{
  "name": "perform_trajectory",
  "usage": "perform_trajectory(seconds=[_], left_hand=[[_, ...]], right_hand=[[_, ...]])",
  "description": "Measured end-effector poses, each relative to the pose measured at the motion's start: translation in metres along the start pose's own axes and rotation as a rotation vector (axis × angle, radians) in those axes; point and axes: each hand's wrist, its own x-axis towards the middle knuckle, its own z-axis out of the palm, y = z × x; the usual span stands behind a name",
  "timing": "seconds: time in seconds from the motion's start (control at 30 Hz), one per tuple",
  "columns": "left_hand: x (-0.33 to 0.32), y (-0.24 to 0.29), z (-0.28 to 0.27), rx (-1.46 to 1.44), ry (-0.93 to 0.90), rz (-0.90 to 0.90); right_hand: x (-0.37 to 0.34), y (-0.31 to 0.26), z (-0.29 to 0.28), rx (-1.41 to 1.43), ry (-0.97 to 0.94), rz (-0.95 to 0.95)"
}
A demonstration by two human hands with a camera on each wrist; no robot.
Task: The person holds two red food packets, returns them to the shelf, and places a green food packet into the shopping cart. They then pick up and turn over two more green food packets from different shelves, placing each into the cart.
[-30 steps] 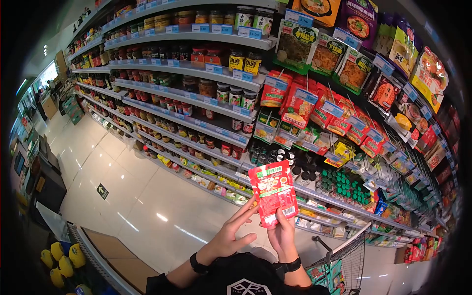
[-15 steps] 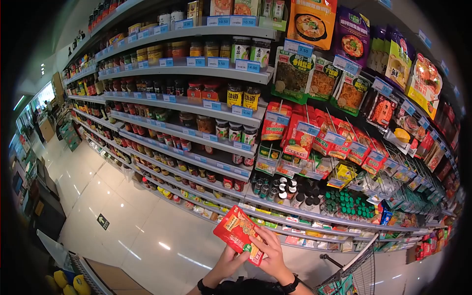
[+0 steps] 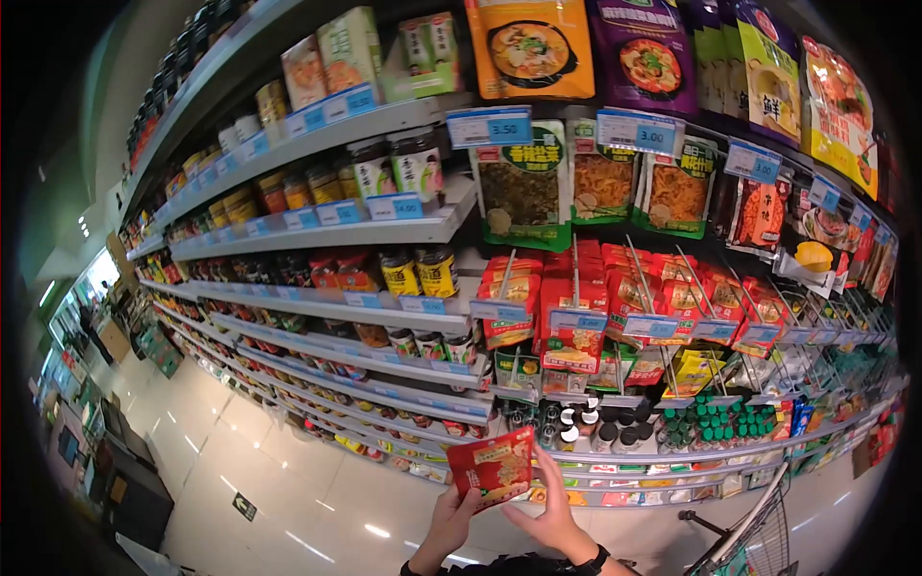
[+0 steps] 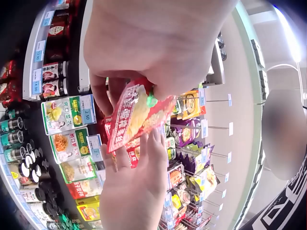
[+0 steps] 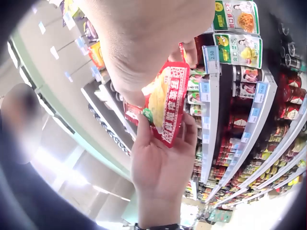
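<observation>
A: What changed? Quick.

B: The red packet (image 3: 492,466) got flipped. 1.0 s ago we saw its barcoded back; now its pictured front shows in the head view. It's in mid-air, low in front of the hanging goods.

A: Hands?

B: The left hand (image 3: 449,526) has taken over the hold: pinches the lower left, thumb on the front. The right hand (image 3: 559,520) held it 1.0 s ago; now we log fingers mostly straight, touching the far edge. Can't tell if its thumb touches.

A: Meaning?

B: We judge it's handling and looking over, 2 hands occupied, nothing set down.

A: Surface?

B: No counter under it. We've got a grey shelf (image 3: 423,230) with jars (image 3: 418,175), red hanging packets (image 3: 573,346) on hooks, price tags (image 3: 642,132) reading 3.00 and 3.50, and green-capped bottles (image 3: 722,422) lower down.

A: Room?

B: Shop aisle. Glossy tiled floor (image 3: 303,470), 1 arrow sign (image 3: 244,506) on it, and a cart (image 3: 765,504) at lower right.
</observation>
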Motion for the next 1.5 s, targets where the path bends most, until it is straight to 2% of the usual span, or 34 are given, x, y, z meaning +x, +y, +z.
perform_trajectory(seconds=[0.07, 0.1, 0.13, 0.2, 0.27, 0.3, 0.37, 0.4, 0.47, 0.5, 0.63, 0.77, 0.87, 1.0, 1.07, 1.1, 1.17, 1.3, 1.5], left_hand=[[0.021, 0.001, 0.007, 0.050, -0.082, -0.008], [0.033, 0.003, 0.014, 0.083, -0.148, -0.003], [0.045, 0.006, 0.022, 0.112, -0.212, 0.004], [0.071, 0.010, 0.037, 0.145, -0.222, 0.032], [0.096, 0.010, 0.048, 0.351, -0.270, 0.076], [0.108, 0.015, 0.060, 0.352, -0.277, 0.075], [0.125, 0.031, 0.089, 0.364, -0.112, 0.362], [0.135, 0.035, 0.092, 0.365, -0.117, 0.366], [0.152, 0.043, 0.096, 0.736, -0.200, 0.584], [0.158, 0.047, 0.099, 0.796, -0.278, 0.586], [0.179, 0.061, 0.121, 0.831, -0.342, 0.701], [0.200, 0.042, 0.127, 0.931, -0.203, 0.850], [0.202, 0.034, 0.133, 0.932, -0.119, 0.906], [0.210, 0.011, 0.127, 0.920, -0.163, 0.910], [0.215, 0.005, 0.127, 0.929, -0.136, 1.003], [0.216, 0.011, 0.128, 0.921, -0.150, 0.999], [0.221, 0.024, 0.132, 0.959, -0.064, 0.996], [0.230, 0.032, 0.123, 1.032, -0.144, 1.037], [0.234, 0.047, 0.119, 1.025, -0.250, 1.003]], right_hand=[[0.006, 0.024, -0.011, 0.218, 0.026, 0.238], [0.013, 0.026, -0.012, 0.539, 0.120, 0.325], [0.019, 0.035, -0.020, 0.537, 0.134, 0.327], [0.034, 0.051, -0.042, 0.755, 0.164, 0.399], [0.049, 0.057, -0.062, 0.686, 0.205, 0.389], [0.056, 0.062, -0.070, 0.626, 0.244, 0.402], [0.063, 0.080, -0.082, 0.541, 0.318, 0.423], [0.070, 0.083, -0.085, 0.540, 0.323, 0.419], [0.085, 0.084, -0.093, 0.471, 0.428, 0.386], [0.090, 0.086, -0.094, 0.469, 0.432, 0.388], [0.110, 0.091, -0.099, 0.409, 0.464, 0.331], [0.124, 0.100, -0.100, 0.319, 0.405, 0.240], [0.132, 0.101, -0.099, 0.285, 0.412, 0.208], [0.141, 0.098, -0.100, 0.280, 0.404, 0.204], [0.144, 0.099, -0.099, 0.255, 0.422, 0.217], [0.144, 0.099, -0.098, 0.239, 0.428, 0.227], [0.148, 0.097, -0.092, 0.225, 0.465, 0.230], [0.154, 0.088, -0.081, 0.211, 0.511, 0.203], [0.149, 0.082, -0.068, 0.267, 0.604, 0.211]])
